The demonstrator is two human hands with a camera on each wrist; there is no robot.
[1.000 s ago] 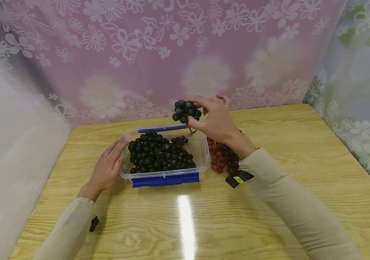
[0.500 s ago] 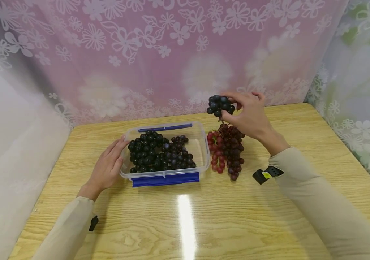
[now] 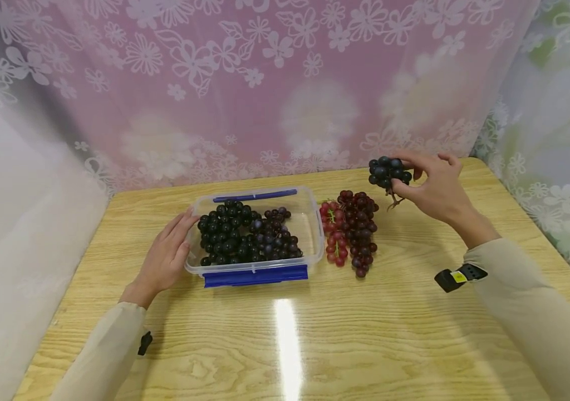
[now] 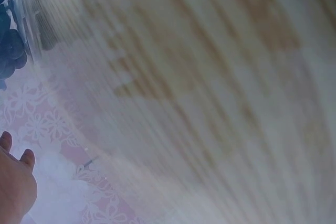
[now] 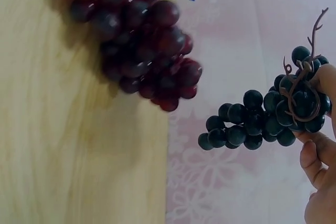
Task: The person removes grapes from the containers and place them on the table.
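In the head view my right hand (image 3: 437, 186) pinches a bunch of black grapes (image 3: 384, 171) by its upper end, above the table's back right part. The right wrist view shows that bunch (image 5: 252, 119) hanging in the air, with a curly brown stem by the fingers. My left hand (image 3: 165, 256) rests with straight fingers against the left side of a clear plastic box (image 3: 307, 223). Inside the box lie dark grapes (image 3: 225, 234), heaped at its left and middle.
Right of the box, a bunch of red grapes (image 3: 335, 228) lies beside a bunch of dark red grapes (image 3: 360, 234) on the wooden table (image 3: 355, 340). Blue clips (image 3: 255, 276) edge the box. A pink floral curtain (image 3: 245, 111) hangs behind the table.
My right hand has carried the black grape bunch rightward, from above the box past the red and dark red bunches. The left hand and the box have stayed put.
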